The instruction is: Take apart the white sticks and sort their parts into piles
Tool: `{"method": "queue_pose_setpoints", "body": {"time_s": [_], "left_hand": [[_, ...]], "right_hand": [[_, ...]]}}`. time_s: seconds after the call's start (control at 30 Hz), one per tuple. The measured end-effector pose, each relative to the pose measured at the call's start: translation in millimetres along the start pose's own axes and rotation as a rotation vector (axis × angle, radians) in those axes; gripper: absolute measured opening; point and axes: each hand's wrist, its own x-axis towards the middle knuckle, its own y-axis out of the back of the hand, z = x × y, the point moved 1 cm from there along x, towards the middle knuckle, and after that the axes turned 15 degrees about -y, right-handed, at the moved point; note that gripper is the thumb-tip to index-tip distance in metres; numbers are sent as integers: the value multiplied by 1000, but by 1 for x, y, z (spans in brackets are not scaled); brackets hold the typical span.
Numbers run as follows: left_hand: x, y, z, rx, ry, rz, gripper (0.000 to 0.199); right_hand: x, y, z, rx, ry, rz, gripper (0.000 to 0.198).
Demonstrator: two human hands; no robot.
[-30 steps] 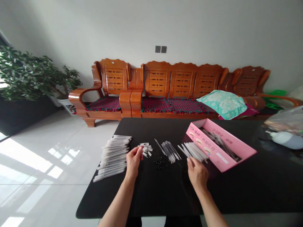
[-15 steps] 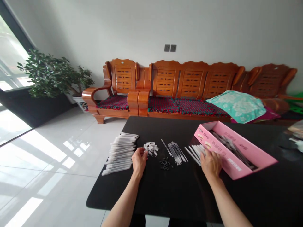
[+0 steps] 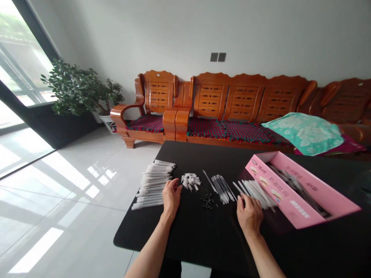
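Observation:
My left hand [image 3: 171, 196] rests at the right end of a row of white pen barrels [image 3: 153, 183], its fingers loosely bent and thumb apart, with nothing visible in it. Just right of it lies a pile of short white pen caps [image 3: 190, 180]. My right hand [image 3: 249, 214] hovers low over the table, fingers curved and apart, its fingertips close to the thin pen refills [image 3: 223, 188]. Behind it a fan of slim white tubes [image 3: 257, 191] lies against the pink box. Small black plugs [image 3: 207, 201] are heaped between my hands.
A long pink box [image 3: 286, 193] with dark slender pieces inside stands at the right of the black table [image 3: 203, 239]. Beyond the table are wooden sofas [image 3: 243, 96] and a turquoise floral cloth [image 3: 307, 131]. A potted plant [image 3: 78, 88] stands by the window.
My right hand has drawn back left from the white tubes toward the refills, uncovering the tubes. My left hand stays beside the barrels and caps. The view has turned slightly left.

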Motion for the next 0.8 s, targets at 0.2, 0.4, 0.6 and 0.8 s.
{"method": "queue_pose_setpoints", "body": {"time_s": [0.2, 0.4, 0.6, 0.8], "left_hand": [[14, 52, -18, 442, -258, 3, 26], [22, 81, -43, 637, -280, -129, 21], [27, 84, -44, 696, -314, -211, 15], [30, 87, -41, 733, -360, -258, 14]], "right_hand": [[-1, 2, -3, 5, 14, 20, 20], [-1, 2, -3, 9, 9, 28, 20], [-1, 3, -4, 3, 5, 35, 19], [-2, 2, -2, -14, 18, 47, 18]]}}
